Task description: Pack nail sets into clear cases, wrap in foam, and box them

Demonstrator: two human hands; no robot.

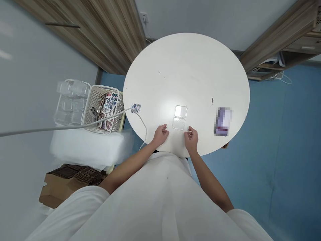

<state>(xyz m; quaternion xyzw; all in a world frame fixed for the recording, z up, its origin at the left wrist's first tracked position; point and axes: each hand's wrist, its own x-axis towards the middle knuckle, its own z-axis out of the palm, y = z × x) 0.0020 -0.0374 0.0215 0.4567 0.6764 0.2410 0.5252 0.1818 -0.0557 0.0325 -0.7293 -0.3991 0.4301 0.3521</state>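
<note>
A small clear plastic box [179, 123] lies on the white round table [185, 67], its two hinged halves folded out flat, one behind the other. To the left of the box, my left hand [161, 135] rests near the table's front edge, fingers loosely curled and apart with nothing visible in them. On the other side, my right hand [191, 138] is close to the box's near half; its fingers curl with a gap between them, and I make out no object there. Neither hand touches the box.
A patterned sheet [135, 107] lies at the table's left edge under a white cable [110, 117]. Left of it stand a basket [88, 115] of patterned cards and a bin of clear boxes [72, 103]. A blurred purple item [223, 121] lies right. Cardboard boxes [60, 187] are lower left.
</note>
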